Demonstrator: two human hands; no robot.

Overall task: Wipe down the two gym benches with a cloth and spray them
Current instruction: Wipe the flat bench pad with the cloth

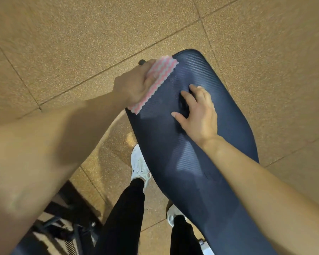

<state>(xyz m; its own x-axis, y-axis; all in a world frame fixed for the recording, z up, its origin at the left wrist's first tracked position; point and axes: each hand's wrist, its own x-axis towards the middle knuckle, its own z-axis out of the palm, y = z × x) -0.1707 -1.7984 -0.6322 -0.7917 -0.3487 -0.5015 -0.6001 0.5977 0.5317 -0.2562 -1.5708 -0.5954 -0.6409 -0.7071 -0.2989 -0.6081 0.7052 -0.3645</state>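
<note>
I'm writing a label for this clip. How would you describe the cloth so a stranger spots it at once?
Find the long dark blue bench pad on the tan floor. At its far left edge the left hand holds a small cloth against it. It is the only patterned thing there: pink and white zigzag stripes.

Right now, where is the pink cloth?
Head view: the left hand holds the cloth against the bench, at its left edge near the far end.
</note>
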